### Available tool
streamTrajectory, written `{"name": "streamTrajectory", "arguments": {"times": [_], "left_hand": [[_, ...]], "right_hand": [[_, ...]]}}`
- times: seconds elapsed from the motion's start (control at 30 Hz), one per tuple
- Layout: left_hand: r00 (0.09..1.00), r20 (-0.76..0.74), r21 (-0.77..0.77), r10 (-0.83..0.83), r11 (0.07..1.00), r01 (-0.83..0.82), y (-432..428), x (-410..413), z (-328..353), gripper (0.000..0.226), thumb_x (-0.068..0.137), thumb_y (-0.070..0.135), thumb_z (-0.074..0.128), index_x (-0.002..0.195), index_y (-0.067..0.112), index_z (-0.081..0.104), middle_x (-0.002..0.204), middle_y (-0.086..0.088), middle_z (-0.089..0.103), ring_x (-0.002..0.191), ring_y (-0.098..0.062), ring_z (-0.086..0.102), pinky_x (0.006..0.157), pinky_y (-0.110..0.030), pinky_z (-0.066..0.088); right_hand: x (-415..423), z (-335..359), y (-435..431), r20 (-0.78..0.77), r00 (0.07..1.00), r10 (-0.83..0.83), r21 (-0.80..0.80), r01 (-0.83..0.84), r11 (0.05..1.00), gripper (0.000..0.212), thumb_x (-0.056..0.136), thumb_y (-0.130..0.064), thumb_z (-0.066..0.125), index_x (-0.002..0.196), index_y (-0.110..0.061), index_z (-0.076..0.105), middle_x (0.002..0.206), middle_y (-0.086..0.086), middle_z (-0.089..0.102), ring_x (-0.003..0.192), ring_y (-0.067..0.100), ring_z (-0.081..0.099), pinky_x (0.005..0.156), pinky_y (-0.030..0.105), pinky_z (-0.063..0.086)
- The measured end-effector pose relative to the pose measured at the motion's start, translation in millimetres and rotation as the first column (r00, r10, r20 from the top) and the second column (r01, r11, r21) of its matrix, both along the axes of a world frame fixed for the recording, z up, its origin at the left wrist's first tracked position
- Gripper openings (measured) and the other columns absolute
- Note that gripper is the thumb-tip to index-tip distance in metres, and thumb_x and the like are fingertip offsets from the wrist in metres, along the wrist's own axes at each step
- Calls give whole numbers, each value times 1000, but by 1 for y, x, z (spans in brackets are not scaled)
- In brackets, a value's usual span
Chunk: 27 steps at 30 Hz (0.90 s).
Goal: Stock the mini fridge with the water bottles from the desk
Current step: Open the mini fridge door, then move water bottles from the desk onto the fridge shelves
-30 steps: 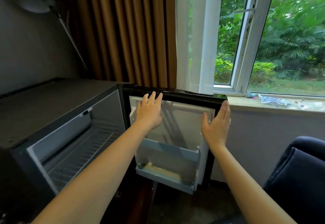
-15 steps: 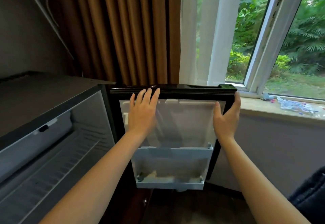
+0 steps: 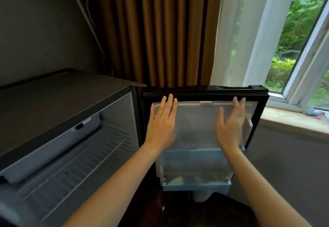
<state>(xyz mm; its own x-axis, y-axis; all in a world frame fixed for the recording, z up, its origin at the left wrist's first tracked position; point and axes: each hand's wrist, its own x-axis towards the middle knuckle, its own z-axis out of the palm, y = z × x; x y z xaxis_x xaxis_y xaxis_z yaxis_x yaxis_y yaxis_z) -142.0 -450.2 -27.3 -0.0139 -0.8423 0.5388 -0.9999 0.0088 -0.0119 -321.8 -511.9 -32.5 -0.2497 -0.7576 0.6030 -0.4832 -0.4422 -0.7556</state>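
The mini fridge [image 3: 58, 102] stands at the left, its cavity showing a wire shelf [image 3: 74, 169]. Its black-framed door [image 3: 204, 93] is swung wide, white inner liner facing me, with pale blue door shelves [image 3: 195, 184] at the bottom. My left hand [image 3: 162, 121] lies flat with straight fingers on the liner's upper left. My right hand [image 3: 231, 127] is held open against the liner's upper right, slightly blurred. Neither hand holds anything. No water bottles or desk are in view.
Brown curtains [image 3: 169, 31] and a sheer white curtain [image 3: 236, 31] hang behind the door. An open window [image 3: 302, 48] and its sill [image 3: 293, 121] with small clutter are at the right. A lamp arm [image 3: 89, 22] leans over the fridge top.
The view moved closer and turned left. My right hand left the door's right edge and came inward onto the liner. My left hand stayed on the upper left.
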Motion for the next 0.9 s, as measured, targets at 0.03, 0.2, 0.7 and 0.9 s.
{"name": "streamTrajectory", "arguments": {"times": [0.03, 0.2, 0.7, 0.9], "left_hand": [[1000, -23, 10, 14, 1000, -14, 7, 8, -6, 87, 86, 7, 50, 147, 12, -12, 158, -8, -13, 144, -24, -15, 111, -41, -14], [973, -228, 78, 37, 997, -20, 59, 61, -35, 76, 84, 11, 54, 149, 13, 15, 155, -13, 15, 143, -28, 12, 115, -38, 16], [795, -525, 440, 305, 896, -53, 310, 140, -123, 30, 88, 19, 42, 107, 23, 65, 110, 3, 64, 104, -15, 56, 89, -31, 46], [577, -644, 411, 502, 863, -293, 395, 156, -135, 24, 92, 18, 50, 107, 24, 68, 104, 6, 67, 96, -6, 59, 85, -24, 46]], "right_hand": [[18, -5, 11, -19, 997, 76, -64, -77, 995, 47, 96, -21, 47, 140, -10, 36, 153, 10, 24, 139, 19, 23, 114, 39, 24], [107, -33, 64, -293, 886, 359, -226, -429, 874, 28, 90, -13, 44, 107, 2, 61, 105, 17, 63, 107, 20, 51, 97, 23, 36], [256, -136, 217, -498, 50, 865, 528, -774, 349, 24, 77, -22, 52, 90, -10, 69, 85, 9, 71, 81, 30, 66, 66, 34, 47], [276, -179, 280, -512, -278, 813, 607, -786, 114, 22, 83, -24, 50, 90, -15, 69, 89, 10, 71, 85, 31, 64, 68, 34, 45]]}}
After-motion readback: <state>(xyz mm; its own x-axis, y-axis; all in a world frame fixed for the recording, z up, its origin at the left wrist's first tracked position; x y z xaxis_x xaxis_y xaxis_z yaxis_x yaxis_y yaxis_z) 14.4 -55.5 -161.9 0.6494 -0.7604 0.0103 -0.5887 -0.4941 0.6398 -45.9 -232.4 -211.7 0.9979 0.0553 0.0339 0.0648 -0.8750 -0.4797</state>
